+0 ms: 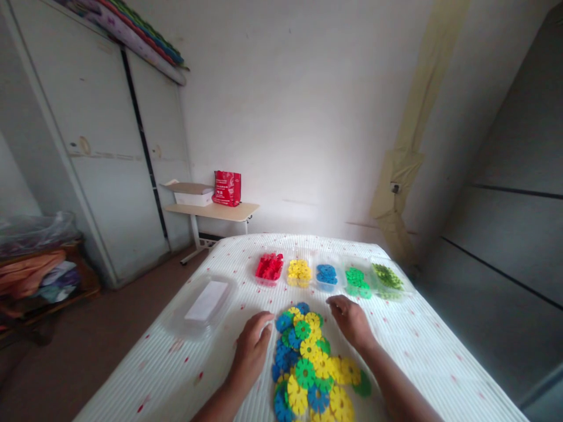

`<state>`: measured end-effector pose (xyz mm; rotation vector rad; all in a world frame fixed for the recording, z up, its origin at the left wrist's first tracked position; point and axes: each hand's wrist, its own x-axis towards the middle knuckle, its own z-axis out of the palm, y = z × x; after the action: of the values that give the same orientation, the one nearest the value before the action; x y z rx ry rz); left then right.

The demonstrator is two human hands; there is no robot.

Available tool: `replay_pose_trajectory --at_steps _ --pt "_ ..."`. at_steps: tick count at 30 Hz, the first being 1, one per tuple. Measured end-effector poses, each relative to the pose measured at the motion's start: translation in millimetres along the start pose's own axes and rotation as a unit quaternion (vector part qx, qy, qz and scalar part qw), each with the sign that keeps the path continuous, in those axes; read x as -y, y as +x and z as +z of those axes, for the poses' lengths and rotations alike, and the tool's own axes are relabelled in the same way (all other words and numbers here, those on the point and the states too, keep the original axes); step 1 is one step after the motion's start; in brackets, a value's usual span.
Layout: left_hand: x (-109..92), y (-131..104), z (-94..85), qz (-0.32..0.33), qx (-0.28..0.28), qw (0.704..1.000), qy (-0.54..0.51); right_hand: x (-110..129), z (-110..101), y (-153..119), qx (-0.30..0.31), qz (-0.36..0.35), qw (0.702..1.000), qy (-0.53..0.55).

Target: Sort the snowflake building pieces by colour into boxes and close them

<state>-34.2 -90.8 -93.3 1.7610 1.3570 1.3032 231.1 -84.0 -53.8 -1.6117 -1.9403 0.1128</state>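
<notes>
A loose pile of flat, notched flower-shaped plastic discs [309,350] in yellow, blue and green lies on the table between my hands. My left hand [253,343] is at the pile's left edge, thumb and fingers apart, holding nothing that I can see. On the other side, my right hand [350,319] is above the cloth with its fingers curled together. Whatever its fingertips may hold is hidden. Beyond the pile stand clear tubs of sorted pieces: red [270,268], yellow [299,273], blue [326,275], green [358,282] and light green [387,278].
A clear plastic lid or tray [176,316] with a white paper [208,300] sits at left on the striped tablecloth [162,375]. Behind is a small desk [229,212] bearing a red bag [227,189] and a white box [192,198]. A wardrobe [105,193] stands left.
</notes>
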Motion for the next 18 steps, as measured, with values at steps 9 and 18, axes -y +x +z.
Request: replay_pose_trajectory --at_steps 9,18 --pt "2 -3 -7.0 -0.041 -0.009 0.998 -0.053 45 41 37 0.12 0.015 0.991 -0.055" --pt "5 -4 -3.6 -0.027 0.003 0.998 -0.062 38 41 28 0.156 0.047 0.987 0.004"
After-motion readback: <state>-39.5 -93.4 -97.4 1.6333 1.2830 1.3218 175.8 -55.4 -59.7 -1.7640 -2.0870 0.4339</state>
